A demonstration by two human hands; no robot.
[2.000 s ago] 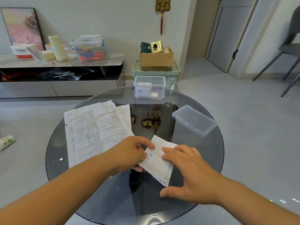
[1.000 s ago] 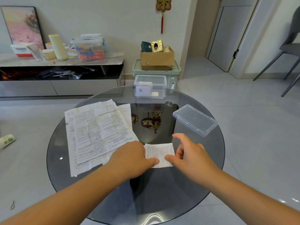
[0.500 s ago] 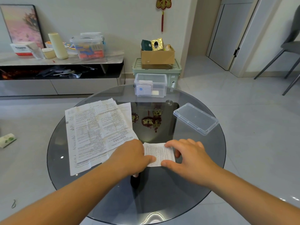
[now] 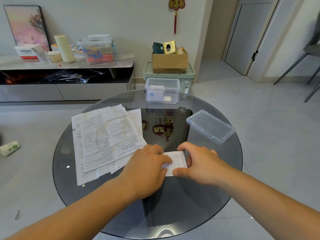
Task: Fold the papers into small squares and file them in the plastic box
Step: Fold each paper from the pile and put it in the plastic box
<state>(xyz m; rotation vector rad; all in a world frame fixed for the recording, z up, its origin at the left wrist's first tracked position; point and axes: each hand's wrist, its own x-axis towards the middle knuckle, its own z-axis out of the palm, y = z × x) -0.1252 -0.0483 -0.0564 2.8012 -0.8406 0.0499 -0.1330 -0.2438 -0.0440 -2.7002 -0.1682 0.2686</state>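
Paper (image 4: 178, 161), folded small, lies on desk (image 4: 190, 205) before me; left hand (image 4: 147, 168) presses it, fingers flat, right hand (image 4: 199, 165) pinches its edge. I'd square corners before creasing. Box (image 4: 172, 88) stands beyond.

It was a home living room. Far beyond the left hand (image 4: 147, 168) a low media console (image 4: 65, 90) carried a framed picture (image 4: 28, 25). Beyond the right hand (image 4: 202, 165) were a red wall ornament (image 4: 175, 4), a door (image 4: 242, 37) and a chair (image 4: 311, 49) on the tiled floor (image 4: 268, 110).
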